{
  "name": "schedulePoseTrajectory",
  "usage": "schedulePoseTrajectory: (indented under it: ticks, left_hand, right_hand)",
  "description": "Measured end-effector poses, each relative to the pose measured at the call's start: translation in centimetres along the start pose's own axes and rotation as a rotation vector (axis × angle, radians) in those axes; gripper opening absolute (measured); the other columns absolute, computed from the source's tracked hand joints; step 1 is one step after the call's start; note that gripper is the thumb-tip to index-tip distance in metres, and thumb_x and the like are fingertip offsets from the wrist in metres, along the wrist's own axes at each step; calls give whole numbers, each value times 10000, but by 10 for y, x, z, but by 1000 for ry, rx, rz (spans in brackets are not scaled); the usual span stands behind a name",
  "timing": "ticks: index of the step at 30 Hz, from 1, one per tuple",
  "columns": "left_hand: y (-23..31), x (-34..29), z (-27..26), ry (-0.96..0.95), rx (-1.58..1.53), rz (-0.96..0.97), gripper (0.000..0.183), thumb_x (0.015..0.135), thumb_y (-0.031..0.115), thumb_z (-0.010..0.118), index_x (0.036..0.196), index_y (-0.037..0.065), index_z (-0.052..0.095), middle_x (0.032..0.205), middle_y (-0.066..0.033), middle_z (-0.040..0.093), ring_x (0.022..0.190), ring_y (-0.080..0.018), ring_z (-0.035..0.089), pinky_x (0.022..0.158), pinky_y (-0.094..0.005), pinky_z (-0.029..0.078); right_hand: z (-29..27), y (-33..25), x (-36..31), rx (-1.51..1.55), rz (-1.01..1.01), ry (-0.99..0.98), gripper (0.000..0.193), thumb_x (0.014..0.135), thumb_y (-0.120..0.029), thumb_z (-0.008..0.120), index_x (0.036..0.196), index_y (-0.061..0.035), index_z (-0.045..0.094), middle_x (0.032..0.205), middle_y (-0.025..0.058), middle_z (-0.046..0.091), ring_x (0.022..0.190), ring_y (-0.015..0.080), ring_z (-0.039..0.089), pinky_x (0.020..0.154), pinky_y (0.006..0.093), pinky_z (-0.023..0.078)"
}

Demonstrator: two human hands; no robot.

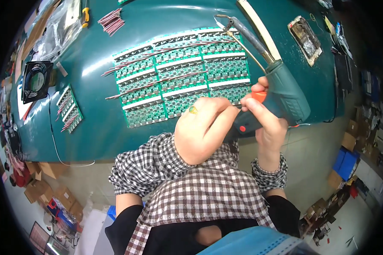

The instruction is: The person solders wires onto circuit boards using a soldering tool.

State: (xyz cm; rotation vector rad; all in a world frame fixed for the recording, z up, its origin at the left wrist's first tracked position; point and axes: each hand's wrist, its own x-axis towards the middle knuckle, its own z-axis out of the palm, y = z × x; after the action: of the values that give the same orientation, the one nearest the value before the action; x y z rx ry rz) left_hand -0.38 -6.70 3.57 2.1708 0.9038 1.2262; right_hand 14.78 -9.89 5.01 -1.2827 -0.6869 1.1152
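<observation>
My left hand (206, 127), with a ring on one finger, is closed, its fingertips pinching a thin wire (240, 106). Fingertips of my right hand (268, 119) meet it there and pinch the same wire. A green soldering gun (287, 91) with a feed tube and an orange-red trigger (258, 97) is right against my right hand. Its black handle (247, 121) shows partly behind my fingers; whether my right hand also bears it cannot be made out. Beyond my hands lies a block of green circuit boards (161, 91) in rows, with dark red wires (157, 86) across them.
The green table (89, 140) also bears a small black fan (37, 82), a separate circuit board (70, 109), a bundle of wires (111, 22) and a screwdriver (85, 17). A stained cleaning tray (305, 39) lies at the far right. Cardboard boxes (64, 197) stand on the floor.
</observation>
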Motion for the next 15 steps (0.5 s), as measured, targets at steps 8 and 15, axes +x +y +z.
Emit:
schedulePoseTrajectory:
  ticks: [8, 15]
  left_hand:
    - [-9, -7, 6, 17, 22, 221, 247, 603, -12, 646, 845, -51, 620, 875, -137, 580, 736, -231, 610, 598, -294, 529]
    - [-3, -11, 10, -69, 18, 113, 241, 658, -91, 664, 887, -21, 635, 880, -123, 615, 738, -229, 622, 630, -281, 527]
  right_hand:
    - [-6, -1, -6, 71, 52, 118, 465, 721, 74, 691, 1151, 50, 514, 996, 131, 589, 769, 181, 624, 662, 289, 545]
    - [-3, 0, -6, -150, -29, 105, 455, 706, 81, 659, 1135, 48, 513, 1007, 139, 568, 783, 182, 616, 657, 277, 526]
